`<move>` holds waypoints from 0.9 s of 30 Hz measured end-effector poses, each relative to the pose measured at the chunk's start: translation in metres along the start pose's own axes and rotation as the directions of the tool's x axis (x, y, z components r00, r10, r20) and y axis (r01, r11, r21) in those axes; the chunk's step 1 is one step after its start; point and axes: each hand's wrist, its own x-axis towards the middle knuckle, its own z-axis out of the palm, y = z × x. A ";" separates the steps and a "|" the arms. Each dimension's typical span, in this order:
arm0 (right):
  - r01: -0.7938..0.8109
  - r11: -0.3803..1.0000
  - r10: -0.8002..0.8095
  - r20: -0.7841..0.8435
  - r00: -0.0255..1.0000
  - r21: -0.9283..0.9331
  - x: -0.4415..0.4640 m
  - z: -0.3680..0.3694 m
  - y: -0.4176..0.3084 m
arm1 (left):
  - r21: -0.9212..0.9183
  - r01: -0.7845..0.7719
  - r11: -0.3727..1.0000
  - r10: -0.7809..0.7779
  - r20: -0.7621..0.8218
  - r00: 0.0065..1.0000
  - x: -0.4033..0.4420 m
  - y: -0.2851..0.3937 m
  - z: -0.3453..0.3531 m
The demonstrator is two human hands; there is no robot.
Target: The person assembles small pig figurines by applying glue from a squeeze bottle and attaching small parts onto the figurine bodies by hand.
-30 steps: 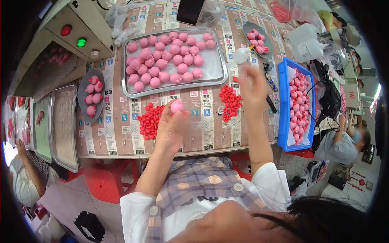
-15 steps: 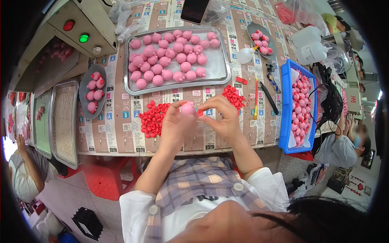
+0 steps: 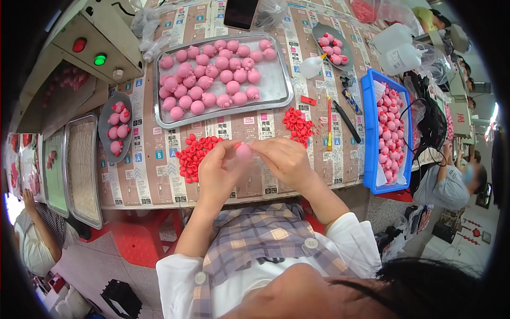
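My left hand [image 3: 217, 169] is closed around a round pink figure [image 3: 244, 151], held up above the table's front edge. A bit of red shows at the figure's upper left, beside the left fingertips. My right hand [image 3: 288, 162] has its fingers pinched together against the figure's right side; whatever lies between those fingertips is hidden. Small red ring-like pieces [image 3: 192, 158] lie in a pile just left of my left hand. Another pile of red pieces [image 3: 297, 125] is beyond my right hand. Behind both hands, a metal tray [image 3: 271, 95] carries many similar pink figures.
Grey oval plates [image 3: 122, 99] [image 3: 340, 66] hold pink figures with red parts. At the right, a blue crate [image 3: 367, 135] is full of them. A squeeze bottle [image 3: 311, 67], a black pen-like tool [image 3: 347, 122] and a phone [image 3: 240, 13] lie about. Other people sit at both sides.
The red piece pinched in my right fingers is hidden from sight now. Those fingers have come in against the pink figure. The whole view has shifted slightly.
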 end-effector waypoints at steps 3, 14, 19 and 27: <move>-0.343 0.878 0.367 -0.010 0.930 0.333 -0.011 0.009 -0.014 | 0.218 -0.249 0.944 0.270 -0.073 0.960 0.001 0.000 0.001; -0.463 -0.601 0.288 0.717 0.635 0.651 -0.019 0.010 -0.005 | 0.219 -0.499 0.838 0.507 0.024 0.862 0.004 0.010 -0.002; -0.476 -0.667 0.156 0.732 0.663 0.573 -0.020 0.012 -0.007 | 0.261 -0.590 0.764 0.594 0.073 0.801 0.005 0.011 -0.007; -0.453 -0.617 0.206 0.687 0.696 0.644 -0.024 0.020 -0.006 | 0.216 -0.599 0.771 0.598 0.079 0.797 0.008 0.006 -0.006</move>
